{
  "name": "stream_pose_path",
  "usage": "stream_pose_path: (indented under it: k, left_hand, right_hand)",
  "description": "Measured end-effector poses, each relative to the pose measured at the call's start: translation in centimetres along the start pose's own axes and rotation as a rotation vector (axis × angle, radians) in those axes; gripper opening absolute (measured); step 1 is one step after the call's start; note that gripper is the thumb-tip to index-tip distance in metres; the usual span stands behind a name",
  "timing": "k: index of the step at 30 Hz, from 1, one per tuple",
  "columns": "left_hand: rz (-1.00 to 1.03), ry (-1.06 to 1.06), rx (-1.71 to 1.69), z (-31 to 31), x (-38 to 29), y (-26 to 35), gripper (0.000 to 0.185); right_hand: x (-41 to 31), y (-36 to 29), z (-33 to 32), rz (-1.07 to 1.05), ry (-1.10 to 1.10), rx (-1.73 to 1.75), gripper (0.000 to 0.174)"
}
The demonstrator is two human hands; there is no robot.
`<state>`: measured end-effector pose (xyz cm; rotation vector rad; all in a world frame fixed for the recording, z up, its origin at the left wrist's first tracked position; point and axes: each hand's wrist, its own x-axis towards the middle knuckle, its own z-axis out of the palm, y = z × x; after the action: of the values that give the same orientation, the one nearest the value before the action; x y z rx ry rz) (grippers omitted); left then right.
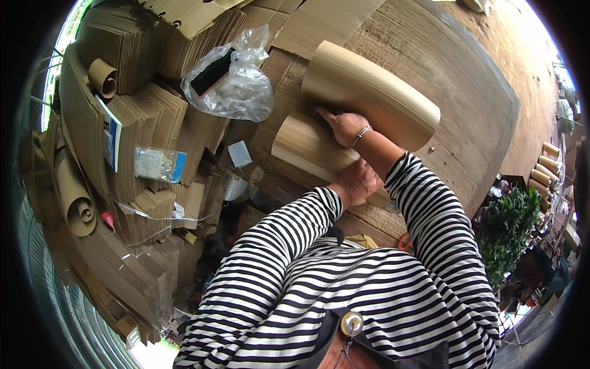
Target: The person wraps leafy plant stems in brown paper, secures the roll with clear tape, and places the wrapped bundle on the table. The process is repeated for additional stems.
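A large piece of brown corrugated cardboard (368,92) lies curved on the wooden tabletop, bulging up on the far side. Nearer to me is a second cardboard curve (313,146); whether both belong to one sheet cannot be told. My right hand (349,128), with a silver bangle at the wrist, rests in the valley between the curves. Its index finger stretches left along the valley and the other fingers are bent under. My left hand (362,182) touches the right end of the nearer curve, below my right forearm. Its fingertips are hidden.
On the left stand stacked cardboard sheets (143,124). A phone (213,73) lies on a clear plastic bag (249,94) beyond a small white paper (239,154). The wooden table (442,87) has a grey edge. At right are leafy greens (504,235) and several cardboard rolls (544,173).
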<state>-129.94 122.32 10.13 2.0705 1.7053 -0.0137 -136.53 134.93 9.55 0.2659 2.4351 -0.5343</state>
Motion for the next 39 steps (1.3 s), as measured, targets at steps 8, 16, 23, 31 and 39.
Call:
stream_pose_path:
  k: [8, 16, 23, 31, 39]
  left_hand:
    - [0.029, -0.059, 0.031, -1.1, -0.4, -0.1, 0.037]
    - [0.016, 0.027, -0.004, -0.5, -0.4, 0.2, 0.058]
    - [0.030, 0.268, -0.024, 1.3, -0.9, 0.2, 0.098]
    - [-0.013, 0.120, 0.024, 1.5, -0.8, 0.6, 0.114]
    - [0.021, 0.259, 0.013, 2.2, -0.9, 0.6, 0.114]
  right_hand:
    - [1.8, -0.9, -0.9, -0.029, -0.070, 0.116, 0.058]
    - [-0.3, -0.3, -0.2, -0.059, -0.075, -0.031, 0.057]
    - [-6.8, 4.0, -0.1, -0.052, -0.135, -0.138, 0.049]
    - [-13.3, 9.8, 3.0, -0.133, 0.007, -0.216, 0.053]
    - [-25.2, 15.1, 6.3, 0.166, -0.393, -0.243, 0.076]
